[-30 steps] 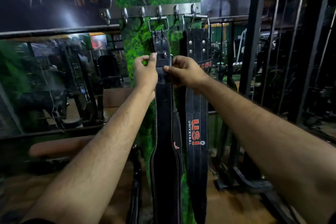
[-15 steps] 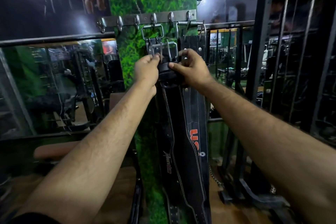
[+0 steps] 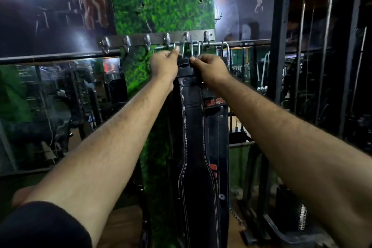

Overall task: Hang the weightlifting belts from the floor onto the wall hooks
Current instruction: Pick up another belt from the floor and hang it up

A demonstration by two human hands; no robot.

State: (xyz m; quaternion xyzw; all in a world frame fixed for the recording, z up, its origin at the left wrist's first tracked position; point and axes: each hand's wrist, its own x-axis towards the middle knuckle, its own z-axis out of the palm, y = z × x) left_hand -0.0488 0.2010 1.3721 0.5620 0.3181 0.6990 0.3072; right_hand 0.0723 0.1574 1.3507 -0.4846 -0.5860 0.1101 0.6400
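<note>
Black belt (image 3: 193, 127) top is being pinched at frame center by left hand (image 3: 164, 65) and right hand (image 3: 211, 68), fingers clamped, buckle (image 3: 188, 50) being held at hook rail (image 3: 157, 39).

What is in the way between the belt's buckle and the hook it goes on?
Nothing visible blocks it. Both hands hold the black belt with its buckle right at the hook; another belt hangs behind.
</note>
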